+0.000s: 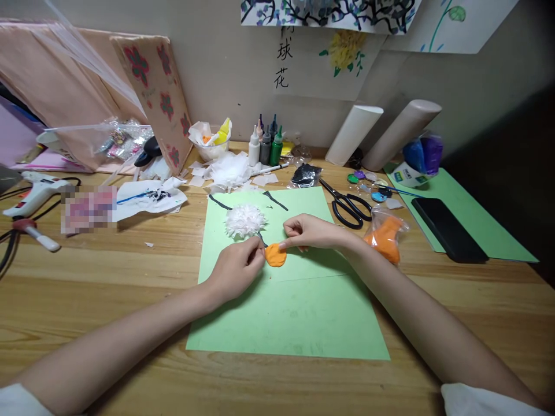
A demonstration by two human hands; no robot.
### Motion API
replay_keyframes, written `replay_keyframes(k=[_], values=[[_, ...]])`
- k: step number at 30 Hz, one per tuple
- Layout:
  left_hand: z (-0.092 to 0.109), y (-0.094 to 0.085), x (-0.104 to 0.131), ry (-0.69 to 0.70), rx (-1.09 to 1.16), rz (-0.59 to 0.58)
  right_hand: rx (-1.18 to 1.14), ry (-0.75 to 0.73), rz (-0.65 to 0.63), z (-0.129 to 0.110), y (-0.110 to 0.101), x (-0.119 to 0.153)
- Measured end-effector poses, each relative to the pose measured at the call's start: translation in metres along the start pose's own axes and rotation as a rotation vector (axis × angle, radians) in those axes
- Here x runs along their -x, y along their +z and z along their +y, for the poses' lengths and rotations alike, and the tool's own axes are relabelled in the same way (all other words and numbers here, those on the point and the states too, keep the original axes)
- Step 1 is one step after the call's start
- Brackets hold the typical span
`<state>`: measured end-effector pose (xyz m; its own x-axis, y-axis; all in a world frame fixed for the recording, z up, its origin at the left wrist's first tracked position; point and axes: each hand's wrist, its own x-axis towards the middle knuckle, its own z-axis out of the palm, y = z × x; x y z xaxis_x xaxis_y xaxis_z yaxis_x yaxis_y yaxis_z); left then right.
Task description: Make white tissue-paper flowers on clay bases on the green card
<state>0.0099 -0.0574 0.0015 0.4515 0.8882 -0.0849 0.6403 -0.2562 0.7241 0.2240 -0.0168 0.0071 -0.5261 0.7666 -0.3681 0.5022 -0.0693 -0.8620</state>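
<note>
A flat, roundish piece of orange clay [276,255] lies on the green paper [286,318]. My left hand [238,264] pinches its left edge, fingers closed. From the upper right, my right hand [307,232] reaches in with a finger on the clay's top edge, its other fingers curled. Just above my left hand sits a white ruffled pompom [245,221], with a short dark strip partly hidden below it. Two dark strips, one at the upper left [220,201] and another at the upper middle [276,200], rest on the paper.
Black scissors [347,203], bagged orange clay [385,237] and a black phone [448,229] lie to the right. Paint bottles [265,144], white tissue [229,171] and a bowl [211,144] stand behind. A glue gun [37,190] is at the far left.
</note>
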Motion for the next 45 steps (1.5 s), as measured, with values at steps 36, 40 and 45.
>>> replay_keyframes(k=[36, 40, 45], values=[[-0.005, 0.001, -0.009, 0.055, 0.088, 0.093, 0.998, -0.7, 0.427, 0.02, 0.057, 0.035], [-0.005, 0.002, -0.009, 0.064, 0.096, 0.104, 0.944, -0.636, 0.365, 0.017, 0.058, 0.034], [-0.005, 0.003, -0.008, 0.062, 0.103, 0.108, 1.011, -0.66, 0.451, 0.018, 0.058, 0.036]])
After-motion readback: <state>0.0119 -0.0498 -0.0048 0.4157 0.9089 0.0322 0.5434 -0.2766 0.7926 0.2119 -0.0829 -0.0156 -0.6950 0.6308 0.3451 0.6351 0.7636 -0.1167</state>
